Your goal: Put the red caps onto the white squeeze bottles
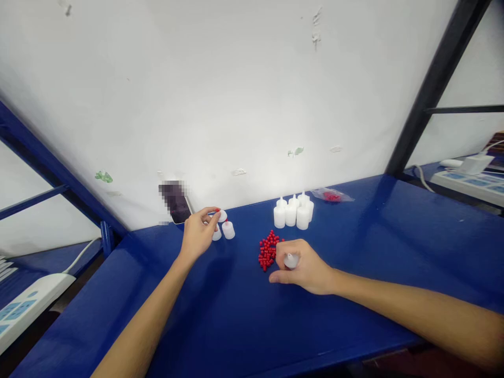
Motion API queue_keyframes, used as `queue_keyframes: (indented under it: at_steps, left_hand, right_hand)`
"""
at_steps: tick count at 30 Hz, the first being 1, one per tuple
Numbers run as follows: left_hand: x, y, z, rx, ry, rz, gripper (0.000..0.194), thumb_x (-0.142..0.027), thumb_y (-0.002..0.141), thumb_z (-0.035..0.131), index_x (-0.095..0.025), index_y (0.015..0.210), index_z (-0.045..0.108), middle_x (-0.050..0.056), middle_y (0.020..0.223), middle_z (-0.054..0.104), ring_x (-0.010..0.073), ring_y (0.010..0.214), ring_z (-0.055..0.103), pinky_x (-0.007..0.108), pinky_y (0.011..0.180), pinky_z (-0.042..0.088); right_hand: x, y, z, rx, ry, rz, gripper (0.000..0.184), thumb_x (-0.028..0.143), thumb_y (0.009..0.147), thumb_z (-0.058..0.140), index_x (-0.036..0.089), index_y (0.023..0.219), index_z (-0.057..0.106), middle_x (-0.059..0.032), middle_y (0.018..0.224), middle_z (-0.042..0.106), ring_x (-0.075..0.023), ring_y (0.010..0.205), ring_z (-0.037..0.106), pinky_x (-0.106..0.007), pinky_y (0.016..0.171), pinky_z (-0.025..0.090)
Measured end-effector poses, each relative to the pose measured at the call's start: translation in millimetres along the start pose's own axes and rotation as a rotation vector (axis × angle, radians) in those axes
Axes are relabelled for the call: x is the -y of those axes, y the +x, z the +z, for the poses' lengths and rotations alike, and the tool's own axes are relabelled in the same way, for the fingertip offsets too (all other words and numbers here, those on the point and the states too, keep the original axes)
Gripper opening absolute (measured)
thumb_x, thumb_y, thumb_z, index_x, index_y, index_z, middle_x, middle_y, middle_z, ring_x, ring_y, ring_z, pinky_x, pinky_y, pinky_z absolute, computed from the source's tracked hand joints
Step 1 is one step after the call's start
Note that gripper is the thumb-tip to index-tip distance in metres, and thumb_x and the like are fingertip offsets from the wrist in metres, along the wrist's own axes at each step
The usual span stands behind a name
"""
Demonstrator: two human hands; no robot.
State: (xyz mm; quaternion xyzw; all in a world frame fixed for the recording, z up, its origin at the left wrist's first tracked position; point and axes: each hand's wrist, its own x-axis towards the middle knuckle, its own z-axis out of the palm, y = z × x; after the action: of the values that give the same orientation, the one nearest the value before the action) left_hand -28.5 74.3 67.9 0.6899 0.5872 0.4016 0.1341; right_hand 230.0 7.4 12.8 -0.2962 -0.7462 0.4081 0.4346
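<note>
My left hand (199,231) is closed at the left, with its fingertips pinching the red cap (218,210) of a small white bottle (222,216). Just below stand another white bottle with a red cap (228,230) and one more bottle (216,233), partly covered by my fingers. My right hand (305,265) wraps round a white squeeze bottle (291,260) whose bare nozzle points up; most of its body is hidden. Beside that hand lies a loose pile of small red caps (268,251), partly behind my fingers.
Several uncapped white bottles (290,214) stand grouped behind the pile. A clear bag with red caps (333,196) lies near the wall. A phone (178,202) leans at the back left of the blue table (236,331). Power strips (35,304) sit beyond the frame bars.
</note>
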Motion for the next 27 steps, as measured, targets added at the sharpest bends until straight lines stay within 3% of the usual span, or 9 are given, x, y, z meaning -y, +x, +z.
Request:
queue_keyframes:
  at_steps: [3,7,10,12,16,19,23,27]
  left_hand:
    - [6.7,0.5,7.8,0.045,0.055,0.014,0.045,-0.05,0.087,0.053,-0.014,0.109,0.071,-0.002,0.053,0.062,0.0145,0.047,0.055,0.024,0.053,0.041]
    - [9.8,-1.4,12.6,0.105,0.123,0.026,0.044,-0.048,0.089,0.051,-0.016,0.111,0.07,-0.002,0.052,0.064,0.0173,0.052,0.06,0.026,0.06,0.044]
    - [9.2,-11.0,14.0,0.039,0.15,0.035,0.044,-0.046,0.09,0.05,-0.018,0.12,0.065,-0.005,0.05,0.06,0.0158,0.05,0.056,0.026,0.061,0.044]
    - [8.4,-22.5,18.4,0.011,0.143,0.101,0.043,-0.044,0.092,0.049,-0.018,0.124,0.063,-0.006,0.051,0.056,0.0134,0.047,0.051,0.025,0.059,0.043]
    - [7.8,-42.7,35.5,0.279,0.188,0.354,0.034,-0.034,0.097,0.045,-0.021,0.123,0.064,-0.001,0.074,0.063,0.0132,0.062,0.057,0.024,0.065,0.045]
    - [8.2,-45.7,47.7,0.424,0.266,0.463,0.036,-0.029,0.1,0.04,-0.026,0.132,0.057,0.005,0.103,0.064,0.0166,0.085,0.063,0.028,0.077,0.049]
    - [6.8,-41.4,57.3,0.46,0.344,0.504,0.035,-0.031,0.101,0.04,-0.028,0.132,0.057,0.005,0.108,0.062,0.0179,0.089,0.063,0.03,0.079,0.05]
    - [3.6,-40.7,63.5,0.43,0.35,0.497,0.03,-0.03,0.101,0.043,-0.025,0.12,0.065,0.005,0.102,0.064,0.0173,0.086,0.064,0.028,0.075,0.05]
  right_hand:
    - [0.7,-3.6,2.2,-0.04,-0.031,-0.024,0.046,0.04,0.069,0.082,0.018,0.056,0.044,0.0042,0.055,0.048,-0.008,0.05,0.038,-0.023,0.048,0.029]
    - [1.4,-7.4,0.4,-0.037,-0.006,-0.103,0.04,0.047,0.082,0.066,0.018,0.063,0.047,0.003,0.058,0.046,-0.0096,0.052,0.038,-0.025,0.05,0.03]
    - [1.2,-9.4,-2.3,0.026,0.09,-0.107,0.042,0.049,0.096,0.041,0.017,0.072,0.053,-0.0005,0.066,0.051,-0.0129,0.06,0.045,-0.027,0.057,0.035]
    - [2.1,-10.8,-3.6,0.097,0.088,-0.047,0.038,0.044,0.099,0.039,0.017,0.081,0.056,-0.0009,0.072,0.053,-0.0132,0.065,0.047,-0.027,0.061,0.037]
    - [6.4,-13.2,-3.7,0.267,0.001,0.034,0.022,0.038,0.094,0.055,0.019,0.105,0.055,0.0013,0.079,0.053,-0.011,0.064,0.043,-0.024,0.06,0.036]
    - [8.2,-13.7,-1.4,0.318,-0.059,0.008,0.018,0.034,0.091,0.058,0.019,0.101,0.056,0.0015,0.079,0.054,-0.0107,0.065,0.045,-0.023,0.062,0.038]
    - [7.8,-13.2,1.5,0.268,-0.146,-0.047,0.011,0.03,0.09,0.057,0.019,0.09,0.056,0.0032,0.071,0.053,-0.01,0.06,0.045,-0.023,0.06,0.037]
    - [8.8,-11.3,1.9,0.159,-0.21,0.001,0.013,0.031,0.092,0.054,0.02,0.1,0.056,0.0048,0.067,0.052,-0.0098,0.055,0.043,-0.023,0.055,0.034]
